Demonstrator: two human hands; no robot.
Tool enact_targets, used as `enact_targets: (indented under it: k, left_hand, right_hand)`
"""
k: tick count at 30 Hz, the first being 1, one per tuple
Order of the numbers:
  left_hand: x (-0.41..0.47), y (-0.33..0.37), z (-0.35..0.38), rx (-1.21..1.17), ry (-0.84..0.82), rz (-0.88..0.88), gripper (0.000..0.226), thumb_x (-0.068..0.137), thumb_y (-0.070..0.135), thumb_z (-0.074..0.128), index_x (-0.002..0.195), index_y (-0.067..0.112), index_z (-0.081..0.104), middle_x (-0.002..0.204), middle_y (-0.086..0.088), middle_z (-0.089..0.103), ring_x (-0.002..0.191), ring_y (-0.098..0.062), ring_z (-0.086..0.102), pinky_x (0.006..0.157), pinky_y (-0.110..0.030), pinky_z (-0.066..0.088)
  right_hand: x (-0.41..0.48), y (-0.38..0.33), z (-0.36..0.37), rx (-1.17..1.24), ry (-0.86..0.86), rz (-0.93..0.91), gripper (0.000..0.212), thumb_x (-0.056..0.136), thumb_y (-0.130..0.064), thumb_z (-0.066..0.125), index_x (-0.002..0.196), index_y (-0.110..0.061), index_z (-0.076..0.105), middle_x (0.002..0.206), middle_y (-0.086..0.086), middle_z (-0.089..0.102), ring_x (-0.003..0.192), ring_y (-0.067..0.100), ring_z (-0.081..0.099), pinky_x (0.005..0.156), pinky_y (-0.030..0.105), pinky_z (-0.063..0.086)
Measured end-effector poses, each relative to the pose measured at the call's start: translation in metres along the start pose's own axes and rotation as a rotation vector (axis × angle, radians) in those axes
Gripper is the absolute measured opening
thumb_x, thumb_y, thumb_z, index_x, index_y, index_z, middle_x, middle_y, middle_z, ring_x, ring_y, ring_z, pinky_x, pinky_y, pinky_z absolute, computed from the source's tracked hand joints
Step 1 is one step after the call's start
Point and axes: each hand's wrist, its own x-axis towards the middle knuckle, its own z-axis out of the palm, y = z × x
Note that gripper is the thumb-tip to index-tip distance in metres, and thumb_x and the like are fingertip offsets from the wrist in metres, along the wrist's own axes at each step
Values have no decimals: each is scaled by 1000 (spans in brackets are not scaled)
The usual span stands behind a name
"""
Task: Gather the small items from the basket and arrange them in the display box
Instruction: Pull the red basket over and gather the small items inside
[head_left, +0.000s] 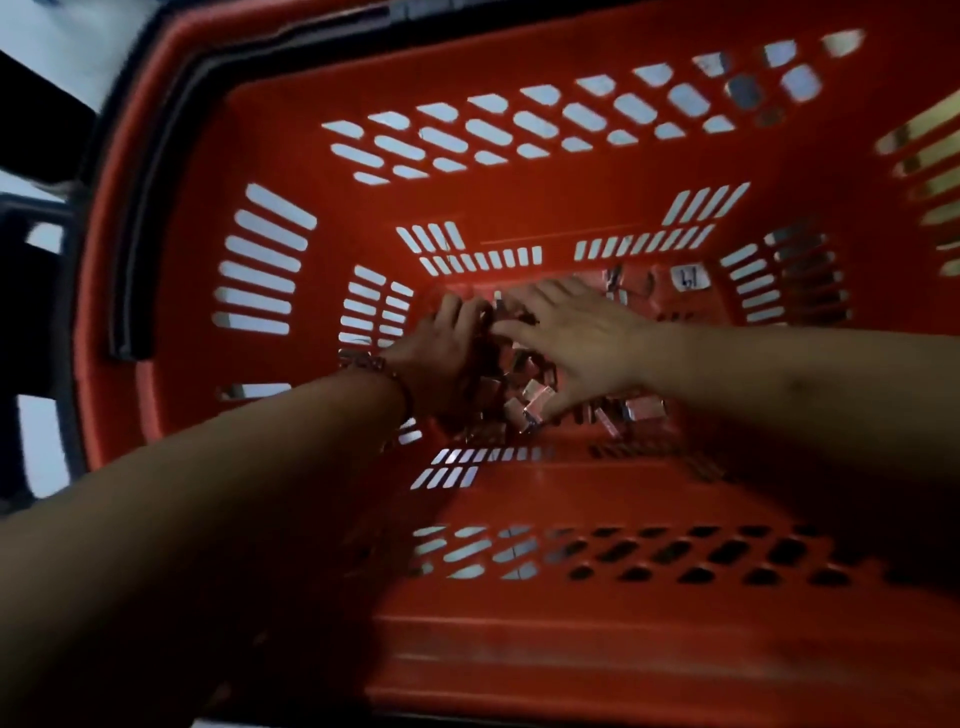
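I look straight down into a deep red plastic basket (519, 208) with slotted walls. On its floor lies a heap of several small shiny reddish packets (535, 395). My left hand (447, 353), with a bracelet on the wrist, is down at the left of the heap, its fingers curled over packets. My right hand (576, 338) lies across the heap from the right with fingers spread and stretched flat over the packets. The display box is not in view.
A dark grey handle (130, 234) lies along the basket's left rim. A small white label (688, 278) is stuck near the floor's far right corner. Pale floor and dark shapes show outside the basket at the left.
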Motion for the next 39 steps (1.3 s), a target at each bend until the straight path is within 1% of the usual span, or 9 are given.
enact_targets:
  k: [6, 13, 16, 20, 24, 27, 29, 34, 39]
  left_hand:
    - [-13, 5, 16, 299, 11, 16, 118, 79, 72, 61, 159, 18, -7, 153, -16, 28, 127, -41, 39, 97, -57, 45]
    - [-10, 12, 16, 324, -41, -51, 104, 91, 77, 38, 157, 23, -21, 166, -24, -6, 146, -59, 11, 114, -71, 24]
    - [-9, 11, 18, 270, -37, -42, 111, 87, 74, 52, 157, 25, -18, 162, -25, 3, 135, -59, 31, 92, -61, 51]
    - [-10, 13, 32, 315, -85, 52, 117, 82, 74, 58, 154, 20, -17, 149, -29, 23, 116, -53, 42, 76, -59, 56]
    - [-16, 19, 33, 79, -8, 36, 112, 69, 63, 76, 152, 28, 10, 147, -16, 31, 121, -42, 41, 89, -52, 50]
    - [-12, 25, 29, 215, -45, 55, 113, 74, 94, 33, 154, 20, 4, 159, -22, 18, 122, -49, 39, 88, -58, 48]
    - [-13, 30, 24, 407, -105, 111, 100, 89, 84, 19, 157, 11, 11, 160, -26, 0, 122, -51, 37, 89, -58, 48]
    - [-20, 37, 16, 355, -68, 89, 85, 100, 68, 30, 156, 6, 13, 150, -20, 18, 123, -40, 39, 98, -51, 48]
    - [-15, 40, 10, -56, -114, -82, 99, 77, 57, 77, 150, 16, 24, 145, -15, 30, 127, -40, 44, 99, -49, 49]
  right_hand:
    - [-7, -4, 21, -287, -61, -34, 127, 62, -97, 40, 159, -27, -3, 161, 27, -23, 147, 53, -15, 114, 71, -1]
    - [-9, -7, 20, -305, -48, -12, 108, 71, -94, 34, 156, -36, 5, 161, 26, -23, 147, 55, -11, 110, 74, 13]
    - [-5, -7, 18, -292, -49, -24, 94, 78, -86, 37, 154, -37, 13, 164, 25, -9, 148, 55, -1, 110, 71, 22]
    - [-3, -7, 18, -350, -24, -134, 80, 82, -76, 47, 149, -38, 27, 160, 26, 12, 143, 53, 17, 106, 67, 28]
    - [0, -2, 18, -336, -24, -167, 80, 79, -76, 53, 146, -41, 30, 158, 24, 10, 143, 51, 19, 107, 67, 26]
    - [4, 2, 21, -304, -42, -136, 84, 79, -82, 46, 149, -43, 22, 164, 23, -5, 146, 56, 6, 112, 72, 14]
    - [4, 4, 21, -311, -54, -152, 83, 80, -82, 46, 149, -43, 23, 164, 24, -3, 145, 57, 9, 112, 72, 16]
    - [-3, 3, 21, -361, -42, -277, 72, 85, -73, 50, 145, -36, 34, 154, 24, 29, 131, 46, 39, 101, 59, 38]
    - [-7, 9, 24, -328, -77, -306, 67, 85, -65, 58, 140, -28, 45, 140, 26, 43, 121, 45, 47, 88, 56, 50]
